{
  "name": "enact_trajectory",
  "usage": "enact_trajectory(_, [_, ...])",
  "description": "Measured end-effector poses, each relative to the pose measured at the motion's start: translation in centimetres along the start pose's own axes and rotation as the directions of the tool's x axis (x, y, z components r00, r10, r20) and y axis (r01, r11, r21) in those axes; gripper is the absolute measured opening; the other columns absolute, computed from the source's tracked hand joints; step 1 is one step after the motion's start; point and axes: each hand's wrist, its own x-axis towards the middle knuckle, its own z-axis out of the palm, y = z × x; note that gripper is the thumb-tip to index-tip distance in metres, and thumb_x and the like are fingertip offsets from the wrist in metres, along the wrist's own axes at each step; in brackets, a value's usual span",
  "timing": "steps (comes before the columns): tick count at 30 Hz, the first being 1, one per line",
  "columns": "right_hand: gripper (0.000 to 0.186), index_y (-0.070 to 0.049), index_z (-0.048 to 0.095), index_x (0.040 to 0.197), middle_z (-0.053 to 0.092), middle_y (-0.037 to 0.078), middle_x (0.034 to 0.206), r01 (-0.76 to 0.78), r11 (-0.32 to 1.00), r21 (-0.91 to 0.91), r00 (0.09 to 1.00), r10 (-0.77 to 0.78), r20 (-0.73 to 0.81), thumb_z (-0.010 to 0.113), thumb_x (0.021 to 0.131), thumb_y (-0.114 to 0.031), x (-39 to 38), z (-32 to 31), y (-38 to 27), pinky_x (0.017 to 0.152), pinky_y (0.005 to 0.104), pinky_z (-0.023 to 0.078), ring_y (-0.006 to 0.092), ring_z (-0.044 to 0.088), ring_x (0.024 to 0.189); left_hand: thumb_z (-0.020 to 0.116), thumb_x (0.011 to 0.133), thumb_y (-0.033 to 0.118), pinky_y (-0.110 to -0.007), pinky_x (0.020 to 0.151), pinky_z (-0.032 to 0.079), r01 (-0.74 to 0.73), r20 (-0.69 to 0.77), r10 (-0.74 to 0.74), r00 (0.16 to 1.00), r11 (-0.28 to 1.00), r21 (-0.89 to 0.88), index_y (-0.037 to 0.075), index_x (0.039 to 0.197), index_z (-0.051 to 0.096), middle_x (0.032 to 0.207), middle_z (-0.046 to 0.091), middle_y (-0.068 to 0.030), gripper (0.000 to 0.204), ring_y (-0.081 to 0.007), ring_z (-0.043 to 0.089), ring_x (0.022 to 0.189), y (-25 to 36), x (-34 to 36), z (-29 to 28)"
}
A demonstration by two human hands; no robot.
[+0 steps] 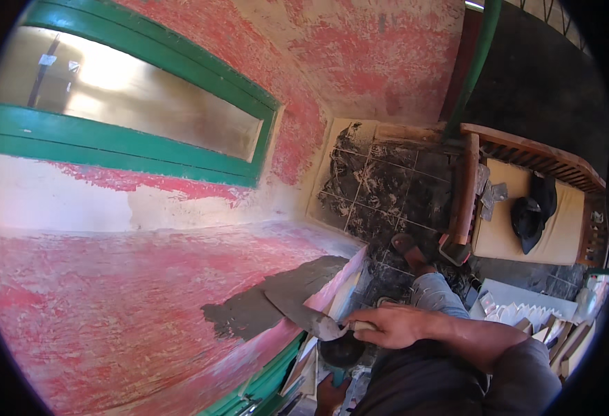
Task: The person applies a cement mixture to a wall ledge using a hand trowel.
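Observation:
My right hand (pixel 391 326) is closed around the handle of a trowel (pixel 306 313). Its blade lies against a patch of wet grey mortar (pixel 242 308), spread over a scraped pink and white surface (pixel 110 291) near that surface's edge. Below the trowel is a dark round bowl (pixel 341 352). At the lower edge my left hand (pixel 328 395) shows only in part, its fingers curled by a teal handle-like piece (pixel 339 376) just under the bowl. Whether that piece belongs to the bowl cannot be made out.
A green window frame (pixel 131 149) is set in the pink wall at left. Dark tiles (pixel 380 184) smeared with white cover the floor ahead. To the right stands a wooden bench (pixel 465 187) with a cream cushion (pixel 502 229) and a black cap (pixel 528 222); wood pieces (pixel 573 347) lean below it.

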Motion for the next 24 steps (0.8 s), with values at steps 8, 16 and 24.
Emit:
enact_trajectory(8, [0.044, -0.008, 0.062, 0.131, 0.068, 0.025, 0.124, -0.307, 0.950, -0.062, 0.951, 0.304, -0.066, 0.051, 0.099, -0.036, 4.3, -2.3, 4.2, 0.103, 0.0481, 0.048, 0.0435, 0.063, 0.118, 0.082, 0.081, 0.035, -0.041, 0.067, 0.051, -0.032, -0.090, 0.024, 0.996, 0.996, -0.087, 0.006, 0.089, 0.069, 0.073, 0.068, -0.0125, 0.033, -0.0270, 0.066, 0.067, 2.2, 0.2, 1.4])
enact_trajectory(16, [0.044, -0.009, 0.058, 0.139, 0.072, 0.023, 0.106, 0.049, 0.995, -0.090, 0.998, -0.053, -0.041, 0.051, 0.104, -0.035, 1.4, -0.5, -4.7, 0.092, 0.0469, 0.054, 0.0405, 0.071, 0.098, 0.079, 0.080, 0.030, -0.042, 0.065, 0.051, 0.081, -0.220, -0.094, 0.971, 0.994, -0.069, 0.006, 0.087, 0.070, 0.071, 0.067, -0.0121, 0.027, -0.0264, 0.066, 0.065, 2.3, 0.0, 3.9])
enact_trajectory(24, [0.049, -0.006, 0.053, 0.138, 0.070, 0.029, 0.103, -0.095, 0.995, 0.011, 0.992, 0.095, -0.077, 0.060, 0.098, -0.034, 0.3, -2.3, -5.1, 0.091, 0.0528, 0.052, 0.0477, 0.067, 0.103, 0.075, 0.076, 0.033, -0.045, 0.061, 0.051, 0.111, -0.277, -0.114, 0.954, 0.993, -0.028, 0.005, 0.084, 0.069, 0.065, 0.067, -0.0137, 0.029, -0.0303, 0.068, 0.061, -1.7, 0.7, 6.4])
